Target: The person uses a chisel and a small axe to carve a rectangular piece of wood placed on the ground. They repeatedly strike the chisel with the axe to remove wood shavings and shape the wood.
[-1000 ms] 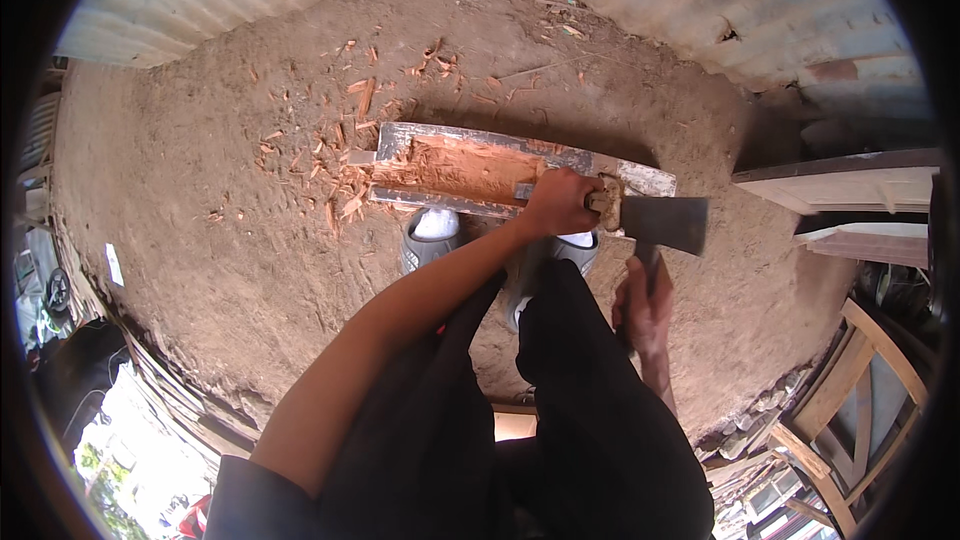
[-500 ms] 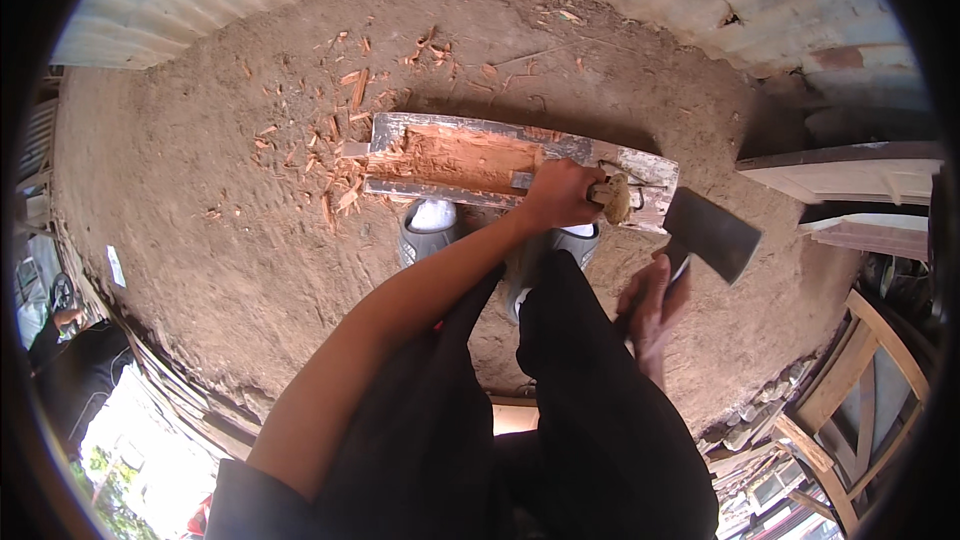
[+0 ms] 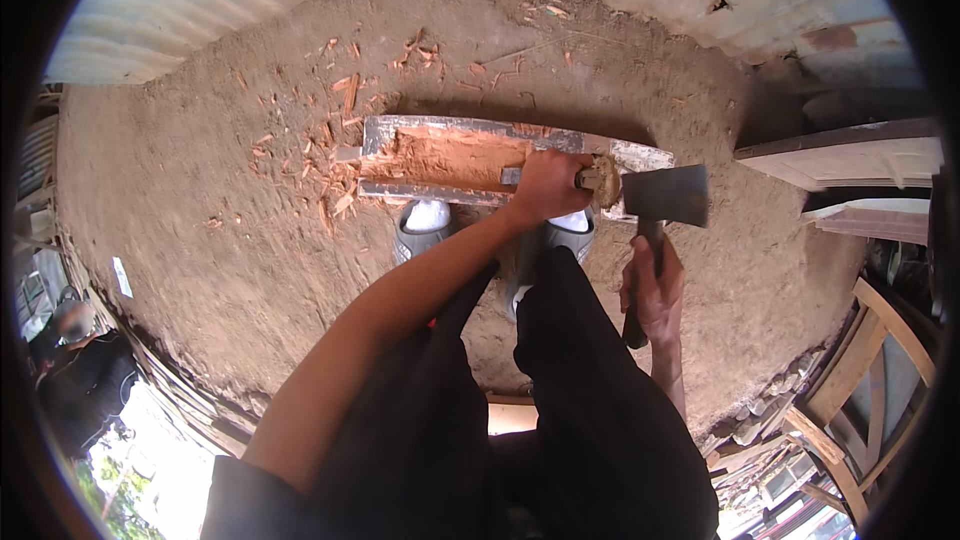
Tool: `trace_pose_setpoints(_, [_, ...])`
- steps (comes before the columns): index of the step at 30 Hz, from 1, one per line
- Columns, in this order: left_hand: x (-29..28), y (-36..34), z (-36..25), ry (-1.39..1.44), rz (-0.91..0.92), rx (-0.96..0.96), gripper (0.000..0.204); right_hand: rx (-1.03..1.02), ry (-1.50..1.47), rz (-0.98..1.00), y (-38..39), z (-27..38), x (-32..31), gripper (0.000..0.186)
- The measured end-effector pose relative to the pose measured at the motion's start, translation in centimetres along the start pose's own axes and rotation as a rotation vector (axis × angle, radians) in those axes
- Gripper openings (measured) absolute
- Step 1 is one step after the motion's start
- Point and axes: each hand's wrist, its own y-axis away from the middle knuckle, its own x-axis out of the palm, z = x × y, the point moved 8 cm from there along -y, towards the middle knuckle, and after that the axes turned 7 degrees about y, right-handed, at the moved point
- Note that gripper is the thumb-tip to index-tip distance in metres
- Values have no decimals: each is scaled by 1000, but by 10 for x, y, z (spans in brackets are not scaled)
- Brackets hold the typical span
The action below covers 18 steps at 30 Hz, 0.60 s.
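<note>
A long wooden block (image 3: pixel 440 124) lies on the ground across my feet, its weathered edges around a reddish hollow (image 3: pixel 455 157). My left hand (image 3: pixel 552 185) is closed around a chisel (image 3: pixel 511 176); the blade points left into the hollow, and the frayed handle end (image 3: pixel 606 183) sticks out to the right. In my closed right hand (image 3: pixel 656 285) is a hatchet (image 3: pixel 668 195) with a broad dark metal head. That head is close beside the chisel's handle end; whether they touch I cannot tell.
Wood chips (image 3: pixel 345 100) litter the dirt around the block's left end. My shoes (image 3: pixel 423 228) stand against its near side. Corrugated sheets (image 3: pixel 800 0) line the far side. Wooden panels (image 3: pixel 840 162) and a wooden frame (image 3: pixel 870 380) are at right. Another person (image 3: pixel 85 380) is at far left.
The hatchet has swung left and turned, bringing its head from beyond the block's right end to beside the chisel handle. My left hand keeps its hold, hardly moved.
</note>
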Motion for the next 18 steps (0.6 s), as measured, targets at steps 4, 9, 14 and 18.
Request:
trace_pose_setpoints(4, [1, -2, -1, 5, -9, 23, 26, -23, -152, -138, 9, 2, 3, 31])
trace_pose_setpoints(9, [-4, 3, 2, 22, -46, 9, 27, -12, 17, -1, 2, 14, -2, 27])
trace_pose_setpoints(14, [-2, -1, -1, 40, -8, -22, 26, -97, -198, -203, 10, 13, 0, 34])
trace_pose_setpoints(18, [0, 7, -2, 6, 18, -20, 24, 28, -1, 59, 8, 7, -1, 37])
